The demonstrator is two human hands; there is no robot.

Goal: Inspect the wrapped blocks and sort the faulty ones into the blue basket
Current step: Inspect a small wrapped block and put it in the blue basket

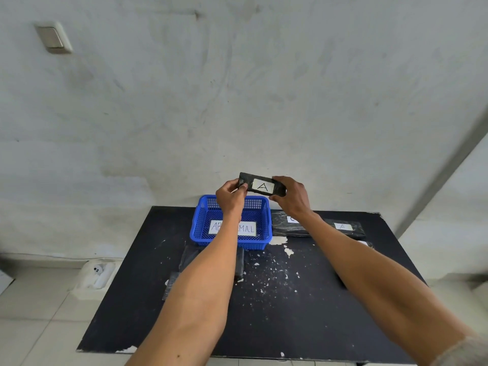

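Table, black and chipped, lies well below my hands. Blue basket sits on it right under my left hand. Other blocks lie below my right hand. Both hands pinch the ends of one block marked A, holding it up above the basket's far edge.

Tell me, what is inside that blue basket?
Inside the blue basket lies a white paper sign, which starts with "A" and ends in "MAL". The left arm crosses over it, hiding the middle letters and a strip of floor. Nothing else shows in the uncovered part.
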